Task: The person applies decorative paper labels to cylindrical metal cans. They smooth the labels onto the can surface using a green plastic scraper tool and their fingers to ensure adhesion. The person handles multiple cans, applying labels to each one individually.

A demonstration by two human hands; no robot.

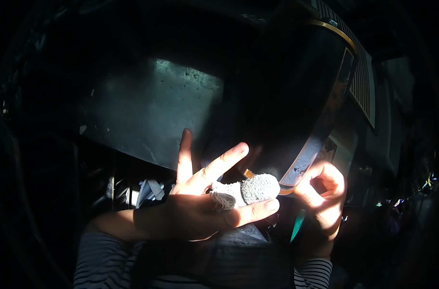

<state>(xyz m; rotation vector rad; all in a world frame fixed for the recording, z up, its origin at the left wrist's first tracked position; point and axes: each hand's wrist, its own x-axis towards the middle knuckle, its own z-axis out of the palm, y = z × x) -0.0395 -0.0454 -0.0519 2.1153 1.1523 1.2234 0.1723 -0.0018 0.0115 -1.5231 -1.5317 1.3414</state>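
Observation:
A piece of white knitted cloth (260, 188) lies between the fingers of my left hand (195, 200), bunched into a rounded end with a loose tail. Two other fingers stretch out and apart, and the thumb runs along the cloth's near side. Whether a finger is inside it I cannot tell. The cloth touches or nearly touches the low end of a large dark curved piece (308, 149) with a gold edge and a decorated band. At that same end is my right hand (325, 192), thumb and forefinger curled together; what they grip is hidden. A green pointed thing (297, 225) shows beside its wrist.
Behind my left hand a worn grey-green flat surface (157, 111) catches light. A striped panel (364, 91) stands beyond the dark piece at the right. Small objects (149, 192) lie in shadow at the left. Deep shadow hides most of the surroundings.

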